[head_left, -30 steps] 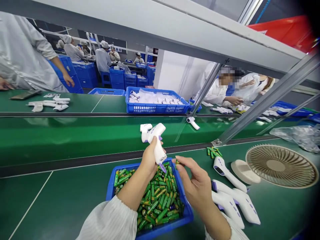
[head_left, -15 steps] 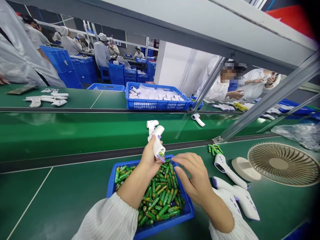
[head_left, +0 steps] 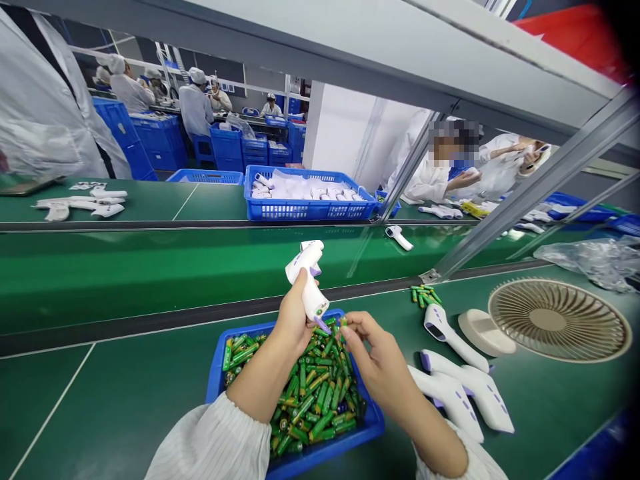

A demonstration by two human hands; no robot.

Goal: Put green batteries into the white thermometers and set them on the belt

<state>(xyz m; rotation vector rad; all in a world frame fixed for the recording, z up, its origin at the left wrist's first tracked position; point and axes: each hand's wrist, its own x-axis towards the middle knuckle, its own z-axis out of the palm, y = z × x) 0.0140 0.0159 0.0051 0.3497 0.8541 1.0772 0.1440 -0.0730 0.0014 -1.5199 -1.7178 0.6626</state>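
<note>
My left hand is wrapped round a white infrared thermometer, held tilted above the batteries. The open end of its handle faces me, with a green battery end inside and a purple flap hanging below. Just to the right, my right hand pinches a green battery between thumb and fingertips, close to the handle but apart from it. Beneath both hands stands a blue bin full of loose green batteries. Behind the held thermometer, another white thermometer is partly hidden.
Several white thermometers lie at my right, near a small battery pile and a beige fan. Across the green belt is a blue basket of white parts. A slanted metal post rises at the right. Co-workers stand beyond.
My right hand has closed from spread fingers to a pinch on a battery by the bin's far edge. The thermometer in my left hand has turned, its head swinging left.
</note>
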